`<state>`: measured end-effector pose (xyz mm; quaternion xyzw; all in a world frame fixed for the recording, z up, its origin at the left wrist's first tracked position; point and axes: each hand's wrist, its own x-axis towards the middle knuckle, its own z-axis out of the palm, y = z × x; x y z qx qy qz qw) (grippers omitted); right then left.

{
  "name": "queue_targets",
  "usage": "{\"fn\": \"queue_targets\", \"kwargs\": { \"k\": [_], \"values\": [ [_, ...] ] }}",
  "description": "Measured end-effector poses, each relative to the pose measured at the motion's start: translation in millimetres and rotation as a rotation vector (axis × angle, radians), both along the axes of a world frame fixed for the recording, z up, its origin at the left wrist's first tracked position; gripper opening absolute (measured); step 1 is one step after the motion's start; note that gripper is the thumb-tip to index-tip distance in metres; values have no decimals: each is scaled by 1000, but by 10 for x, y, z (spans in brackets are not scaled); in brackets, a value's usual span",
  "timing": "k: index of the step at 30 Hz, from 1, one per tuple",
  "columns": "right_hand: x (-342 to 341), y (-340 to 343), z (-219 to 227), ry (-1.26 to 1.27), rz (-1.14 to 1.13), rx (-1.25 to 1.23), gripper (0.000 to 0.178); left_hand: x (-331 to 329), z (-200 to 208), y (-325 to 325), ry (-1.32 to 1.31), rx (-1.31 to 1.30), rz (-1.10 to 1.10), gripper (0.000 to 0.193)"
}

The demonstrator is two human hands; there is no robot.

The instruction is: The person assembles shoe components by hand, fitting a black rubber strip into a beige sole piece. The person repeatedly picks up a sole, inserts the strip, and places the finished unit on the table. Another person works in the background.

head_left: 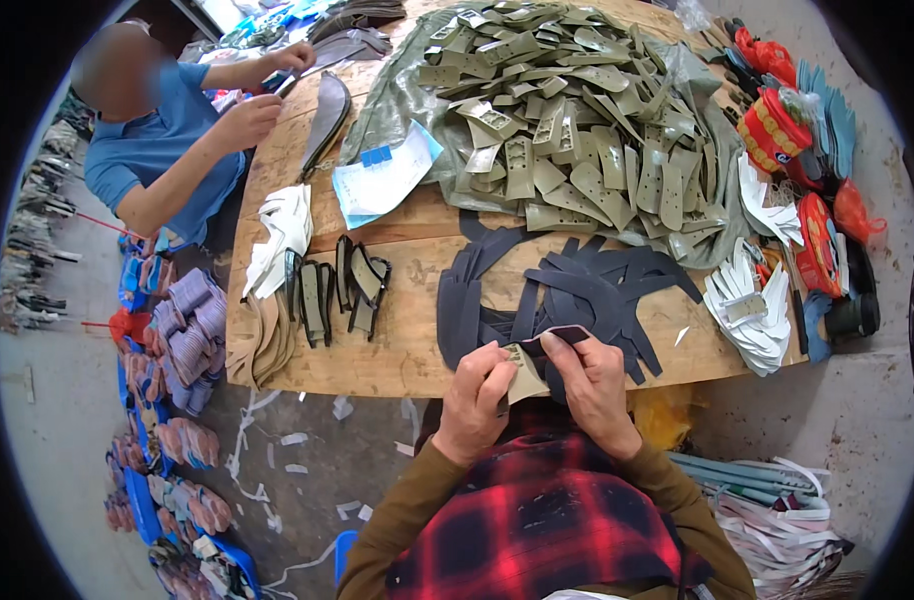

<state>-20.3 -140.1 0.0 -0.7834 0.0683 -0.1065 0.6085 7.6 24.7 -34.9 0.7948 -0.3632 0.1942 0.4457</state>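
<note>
Close to the table's front edge, my left hand (476, 395) pinches a small olive plastic piece (527, 380) with moulded holes at its top. My right hand (594, 388) grips a dark fabric strip (567, 334) that lies along the piece's upper edge. Fingers hide part of both. Just beyond my hands is a loose heap of dark navy strips (547, 290). Behind that, a large pile of olive plastic pieces (597, 150) rests on a green sheet (402, 100). To the left lie several olive pieces with dark edging (362, 280).
Left on the wooden table (377, 355) are white pieces (282, 235), tan strips (262, 340) and a paper sheet (387, 180). White pieces (752, 315) and red packages (777, 125) sit at right. Across the left corner a co-worker (172, 130) handles something. Bundles (192, 320) stand on the floor.
</note>
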Motion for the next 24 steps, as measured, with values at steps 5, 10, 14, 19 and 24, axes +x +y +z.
{"fn": "queue_targets", "kwargs": {
  "k": [5, 10, 14, 19, 24],
  "values": [
    [-23, 48, 34, -49, -32, 34, 16, 27, -44, -99, 4, 42, 78, 48],
    [-64, -7, 104, 9, -19, 95, 19, 30, -115, -125, -21, 96, 90, 45],
    [-91, -14, 170, 103, -50, 80, 24, 42, -137, -148, 19, 145, 120, 44],
    [-113, -3, 281, -67, -100, 353, 30, 123, -127, -119, 47, 166, 147, 41],
    [92, -357, 243, 20, 53, 452, 26, 86, 65, -126, 366, 51, 85, 26]
  ]
}}
